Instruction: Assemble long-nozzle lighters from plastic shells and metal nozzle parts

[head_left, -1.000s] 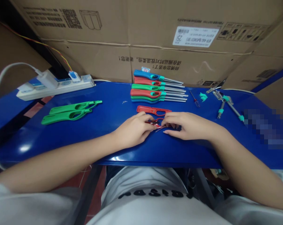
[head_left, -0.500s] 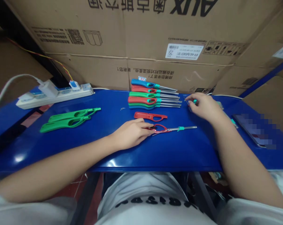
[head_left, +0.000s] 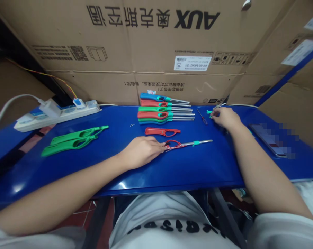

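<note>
My left hand [head_left: 146, 148] pinches an opened red gas lighter [head_left: 174, 144], holding it low over the blue table. From its front runs a metal tube [head_left: 204, 141] with a teal collar [head_left: 196, 143]. Just beyond lies a loose red casing half [head_left: 162, 131]. At the back right, my right hand [head_left: 226, 118] has its fingers bent together over small parts, beside a teal piece [head_left: 209, 113]; what the fingertips grip is hidden. A small screwdriver [head_left: 203, 118] lies left of that hand, apart from it.
Several coloured lighters [head_left: 156, 114] are lined up at the back. Green casings [head_left: 73, 141] lie left, near a white power strip [head_left: 59, 116]. A phone [head_left: 268, 140] rests at right. Tiny metal bits [head_left: 132, 125] lie on the table [head_left: 187, 169]. A cardboard wall [head_left: 135, 58] stands behind.
The screwdriver, which was under my right hand's fingers, now lies free on the table. My right hand has shifted slightly right, over the small parts. The left hand keeps its hold; the view tilted slightly.
</note>
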A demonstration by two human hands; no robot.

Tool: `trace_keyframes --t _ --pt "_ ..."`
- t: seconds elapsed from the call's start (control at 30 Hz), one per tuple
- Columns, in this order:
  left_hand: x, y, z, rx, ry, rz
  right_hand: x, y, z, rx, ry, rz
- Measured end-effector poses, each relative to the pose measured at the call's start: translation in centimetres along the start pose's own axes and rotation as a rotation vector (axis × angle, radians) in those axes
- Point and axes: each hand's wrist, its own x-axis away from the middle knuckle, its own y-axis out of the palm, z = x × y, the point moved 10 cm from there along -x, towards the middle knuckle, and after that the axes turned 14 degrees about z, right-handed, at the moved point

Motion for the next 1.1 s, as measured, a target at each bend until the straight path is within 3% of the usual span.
trace_keyframes --t 0.1,0.23,0.33,0.47,0.63,0.8,0.97,1.1 --pt "0.1 0.1 0.0 0.000 -0.002 -0.021 0.2 -1.5 -0.1 0.001 0.109 0.054" --pt "0.1 -0.2 -0.2 -0.012 -0.008 -0.004 0.8 -3.6 -2.7 -0.346 0.146 0.129" --pt "0.1 -0.4 -0.7 -0.022 -0.038 -0.014 2.0 -3.1 -5.6 -0.568 0.126 -0.047" --pt "-0.1 -0.6 -1.1 -0.023 -0.065 -0.033 5.2 -1.2 -10.4 -0.661 -0.055 -0.468" --pt "-0.1 -0.6 -1.6 -0.020 -0.104 -0.033 7.3 0.2 -11.9 -0.526 -0.216 -0.662" --pt "0.0 -0.2 -1.8 0.023 -0.138 -0.038 7.7 0.7 -12.4 -0.410 -0.388 -0.649" --pt "-0.1 0.0 -2.2 0.072 -0.226 -0.035 8.1 1.0 -13.0 -0.357 -0.448 -0.616" --pt "-0.1 0.3 -2.2 0.089 -0.285 -0.048 8.6 -0.8 -15.2 -0.417 -0.567 -0.493"
